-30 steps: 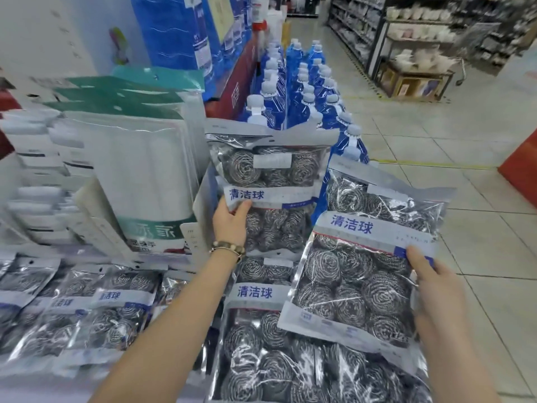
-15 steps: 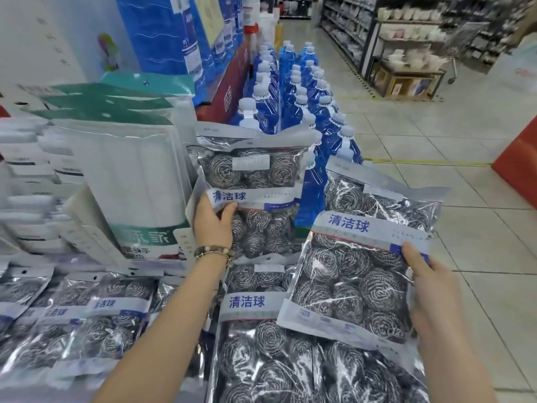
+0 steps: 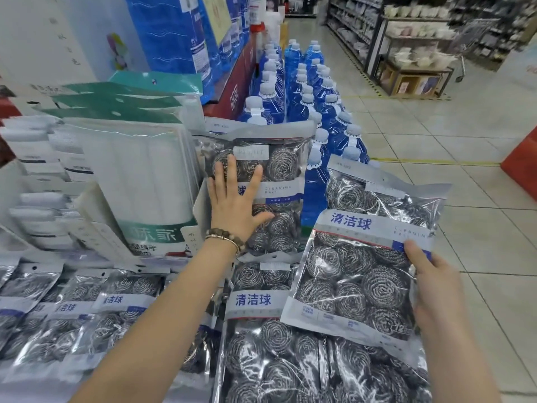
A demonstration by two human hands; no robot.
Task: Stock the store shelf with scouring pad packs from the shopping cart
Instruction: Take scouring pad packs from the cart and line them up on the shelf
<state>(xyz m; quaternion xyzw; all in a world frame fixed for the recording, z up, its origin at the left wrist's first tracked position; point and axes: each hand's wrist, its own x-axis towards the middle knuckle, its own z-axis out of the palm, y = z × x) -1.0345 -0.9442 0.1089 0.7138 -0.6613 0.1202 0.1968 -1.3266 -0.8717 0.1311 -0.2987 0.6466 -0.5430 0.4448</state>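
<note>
**A:** What do the packs look like?

**B:** Clear bags with a grey strip on top and a white-and-blue band across the middle. Each is stuffed with coiled steel scouring balls.

**A:** Where is the one being placed?

**B:** The upright pack (image 3: 283, 167) stands on end, just beside the tall white cloth packs (image 3: 139, 175) on its left. The blue bottles (image 3: 313, 91) are behind it and to its right. The left hand (image 3: 232, 205), with a bracelet (image 3: 223, 237) at the wrist, lies flat on its front, fingers straight and spread, pressing it.

**A:** And the other hand?

**B:** The right hand (image 3: 430, 283) grips the second pack (image 3: 357, 274) at its lower right edge, thumb on the front. That pack is tilted, to the right of the upright one and above the flat packs (image 3: 255, 301) lying below.
</note>
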